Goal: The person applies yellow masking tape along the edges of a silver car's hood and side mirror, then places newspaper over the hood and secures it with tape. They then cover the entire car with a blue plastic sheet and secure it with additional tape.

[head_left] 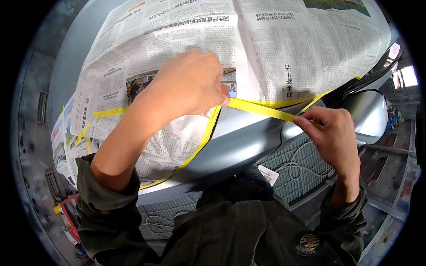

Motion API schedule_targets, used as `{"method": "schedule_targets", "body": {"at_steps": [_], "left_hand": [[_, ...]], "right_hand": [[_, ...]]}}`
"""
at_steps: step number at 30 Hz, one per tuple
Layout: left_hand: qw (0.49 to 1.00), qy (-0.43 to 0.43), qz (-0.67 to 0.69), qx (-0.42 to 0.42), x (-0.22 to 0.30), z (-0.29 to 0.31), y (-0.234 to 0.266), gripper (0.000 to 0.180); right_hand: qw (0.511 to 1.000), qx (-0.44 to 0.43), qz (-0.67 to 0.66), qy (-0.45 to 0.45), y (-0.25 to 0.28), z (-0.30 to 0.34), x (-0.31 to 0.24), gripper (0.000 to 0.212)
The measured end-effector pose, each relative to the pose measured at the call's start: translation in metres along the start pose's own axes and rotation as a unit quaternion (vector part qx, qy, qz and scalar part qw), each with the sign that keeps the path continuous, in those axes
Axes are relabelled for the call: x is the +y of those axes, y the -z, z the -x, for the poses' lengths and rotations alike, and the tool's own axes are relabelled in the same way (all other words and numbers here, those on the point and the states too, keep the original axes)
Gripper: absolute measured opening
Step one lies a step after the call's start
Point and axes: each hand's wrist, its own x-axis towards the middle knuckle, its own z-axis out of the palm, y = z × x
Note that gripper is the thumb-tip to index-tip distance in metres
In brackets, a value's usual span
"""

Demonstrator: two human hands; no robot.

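A strip of yellow masking tape is stretched between my two hands over a silver-grey car panel. My left hand, closed, pinches its left end at the edge of the newspaper sheets that cover the bodywork. Further right, my right hand is closed with thumb and forefinger on the strip's other end. Whatever lies inside its curled fingers is hidden. More yellow tape follows the newspaper's lower edge down to the left, and another length runs along its right edge.
A silver wing mirror sticks out at the right, beside black trim. Below the panel is a floor grating with a loose pale cable on it. A red object stands at the lower left.
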Motion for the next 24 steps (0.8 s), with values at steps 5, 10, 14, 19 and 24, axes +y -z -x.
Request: {"method": "schedule_targets", "body": {"at_steps": [5, 10, 14, 19, 24], "left_hand": [[0.998, -0.041, 0.052, 0.023, -0.001, 0.004, -0.002, 0.032], [0.996, -0.039, 0.079, 0.008, 0.002, 0.004, -0.004, 0.032], [0.994, -0.057, 0.094, 0.013, 0.001, 0.003, -0.008, 0.031], [0.993, -0.045, 0.108, 0.0, 0.001, 0.003, -0.007, 0.031], [0.991, -0.067, 0.115, 0.023, -0.001, 0.003, -0.011, 0.033]], "right_hand": [[0.999, -0.009, 0.031, -0.006, 0.0, -0.005, -0.001, 0.022], [0.999, -0.01, 0.034, 0.009, 0.0, -0.008, 0.001, 0.022], [1.0, -0.009, 0.026, 0.006, -0.002, -0.009, 0.001, 0.022], [0.999, -0.002, 0.03, 0.011, -0.002, -0.012, 0.004, 0.023], [0.999, -0.004, 0.032, 0.016, -0.003, -0.014, 0.005, 0.023]]}}
